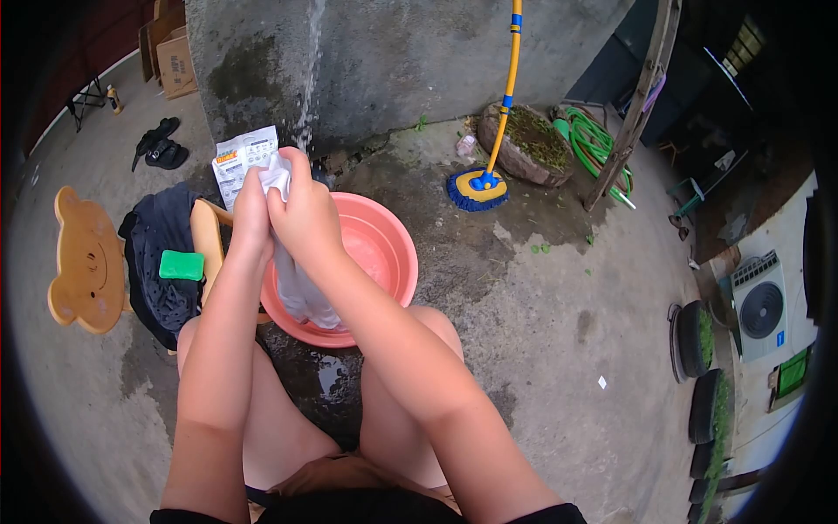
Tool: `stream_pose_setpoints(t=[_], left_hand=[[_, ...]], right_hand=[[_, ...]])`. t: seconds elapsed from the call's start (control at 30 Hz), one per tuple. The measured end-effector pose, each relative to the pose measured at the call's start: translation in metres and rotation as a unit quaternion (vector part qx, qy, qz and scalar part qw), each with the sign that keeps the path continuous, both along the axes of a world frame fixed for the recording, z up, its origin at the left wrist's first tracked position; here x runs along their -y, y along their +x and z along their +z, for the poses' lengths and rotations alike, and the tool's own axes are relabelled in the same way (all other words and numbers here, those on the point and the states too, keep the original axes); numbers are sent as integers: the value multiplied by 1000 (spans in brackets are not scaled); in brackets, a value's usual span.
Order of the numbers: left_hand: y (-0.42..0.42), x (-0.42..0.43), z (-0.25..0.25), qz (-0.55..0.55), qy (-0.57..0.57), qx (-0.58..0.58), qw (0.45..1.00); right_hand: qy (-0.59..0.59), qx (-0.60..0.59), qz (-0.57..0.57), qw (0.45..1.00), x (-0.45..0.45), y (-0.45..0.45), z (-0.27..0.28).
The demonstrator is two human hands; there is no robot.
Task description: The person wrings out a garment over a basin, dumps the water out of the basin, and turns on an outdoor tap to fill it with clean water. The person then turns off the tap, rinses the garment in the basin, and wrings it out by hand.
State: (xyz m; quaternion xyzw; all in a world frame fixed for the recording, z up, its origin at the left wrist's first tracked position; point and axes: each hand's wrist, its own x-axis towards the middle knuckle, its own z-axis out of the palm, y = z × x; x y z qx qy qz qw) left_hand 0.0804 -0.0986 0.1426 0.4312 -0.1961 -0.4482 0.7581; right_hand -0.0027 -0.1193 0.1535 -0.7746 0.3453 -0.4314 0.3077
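Note:
My left hand (251, 214) and my right hand (307, 208) are side by side, both closed on a wet white cloth (297, 288) that hangs down into a pink basin (403, 253). Beyond my fingers, a printed white packet (244, 159) shows at the upper left of my hands; whether a hand touches it is unclear. Left of the basin, a green soap bar (182, 265) lies on dark fabric (155, 231) draped over a wooden chair with a bear-face back (91, 262).
Water runs down the concrete wall (375, 70) behind the basin. A yellow-handled mop (477, 188) stands near a mossy stone planter (528, 148) and a green hose (594, 140). Black sandals (164, 150) lie at the upper left; tires (698, 341) line the right.

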Motion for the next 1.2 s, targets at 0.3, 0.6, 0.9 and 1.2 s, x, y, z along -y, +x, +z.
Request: stream_pose_setpoints(t=[0.3, 0.6, 0.9, 1.2], left_hand=[[-13, -3, -1, -15, 51, 37, 998], [22, 4, -15, -26, -37, -30, 999], [-1, -2, 0, -9, 9, 30, 999], [7, -3, 15, -46, 18, 5, 999]], right_hand=[[41, 43, -54, 997, 25, -8, 0], [2, 10, -3, 1000, -17, 4, 2], [43, 14, -27, 999, 9, 0, 0], [71, 115, -95, 986, 80, -42, 0]])
